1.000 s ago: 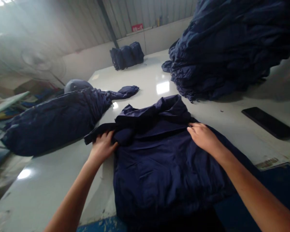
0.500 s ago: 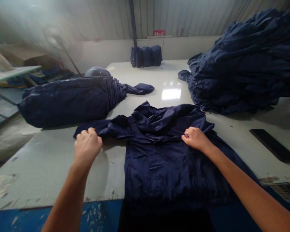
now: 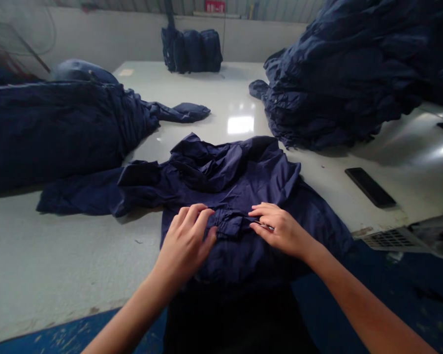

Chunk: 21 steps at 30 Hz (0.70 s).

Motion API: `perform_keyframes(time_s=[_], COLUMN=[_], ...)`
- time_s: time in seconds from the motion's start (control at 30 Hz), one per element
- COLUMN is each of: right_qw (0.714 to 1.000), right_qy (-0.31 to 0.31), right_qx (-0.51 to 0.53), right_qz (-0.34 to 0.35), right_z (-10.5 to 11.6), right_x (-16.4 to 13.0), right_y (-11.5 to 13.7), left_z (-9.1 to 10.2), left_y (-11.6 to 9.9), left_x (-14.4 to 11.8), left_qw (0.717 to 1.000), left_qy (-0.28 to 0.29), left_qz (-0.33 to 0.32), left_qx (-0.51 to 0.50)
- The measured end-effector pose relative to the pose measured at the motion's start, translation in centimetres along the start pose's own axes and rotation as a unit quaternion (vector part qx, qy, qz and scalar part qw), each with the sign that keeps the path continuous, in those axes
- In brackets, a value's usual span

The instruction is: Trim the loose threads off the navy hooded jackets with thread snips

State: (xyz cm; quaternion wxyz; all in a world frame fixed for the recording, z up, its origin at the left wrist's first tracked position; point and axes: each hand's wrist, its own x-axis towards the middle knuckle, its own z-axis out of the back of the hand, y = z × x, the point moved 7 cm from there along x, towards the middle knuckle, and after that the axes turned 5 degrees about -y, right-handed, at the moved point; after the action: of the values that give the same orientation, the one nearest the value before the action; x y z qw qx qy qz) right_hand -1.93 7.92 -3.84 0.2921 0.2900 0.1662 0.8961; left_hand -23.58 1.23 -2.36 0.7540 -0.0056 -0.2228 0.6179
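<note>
Navy jacket (image 3: 221,187) lay flat on white table (image 3: 59,255), near edge; long axis ran away from person, collar end far, one sleeve out to left. Left hand (image 3: 186,243) & right hand (image 3: 280,228) pinched a small fold at mid-front (right also held something thin, unclear).

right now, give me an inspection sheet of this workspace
surface: white table, glossy, worn front edge.
job's things: navy garment spread flat, one sleeve out to the left.
clutter: big navy heap at right, bundle at left, folded stack at far end, dark phone.
grippers: left hand and right hand pinch a small fold on the garment; right holds a thin metal tool, kind unclear.
cables: nothing seen.
surroundings: corrugated wall, red sign.
</note>
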Motion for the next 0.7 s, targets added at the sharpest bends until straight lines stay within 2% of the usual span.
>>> perform_keyframes(time_s=[0.1,0.17,0.23,0.43,0.57,0.7], right_qw=[1.0,0.998,0.996,0.99,0.984,0.977], right_qy=[-0.009,-0.029,-0.046,-0.086,-0.129,-0.103], right_qx=[0.028,0.044,0.061,0.091,0.108,0.184], right_qz=[-0.005,-0.021,-0.04,-0.061,-0.05,-0.044], right_z=[0.4,0.3,0.2,0.6,2.0,2.0], right_x=[-1.6,-2.0,-2.3,-2.7,-1.7,0.1], right_y=[0.4,0.3,-0.2,-0.8,1.6,4.6], left_z=[-0.8,-2.0,-2.7,-1.8,-1.0,-0.4], left_y=[-2.1,-2.4,-2.2,-1.4,-1.9,-2.5], left_x=[-0.9,-1.0,-1.0,-1.6,-2.2,-2.1], left_qw=[0.999,0.998,0.997,0.983,0.959,0.916], left_qy=[0.007,0.029,0.028,-0.029,-0.052,-0.1], left_qz=[0.01,0.016,0.019,0.069,0.135,0.186], left_qx=[-0.032,-0.044,-0.07,-0.165,-0.244,-0.342])
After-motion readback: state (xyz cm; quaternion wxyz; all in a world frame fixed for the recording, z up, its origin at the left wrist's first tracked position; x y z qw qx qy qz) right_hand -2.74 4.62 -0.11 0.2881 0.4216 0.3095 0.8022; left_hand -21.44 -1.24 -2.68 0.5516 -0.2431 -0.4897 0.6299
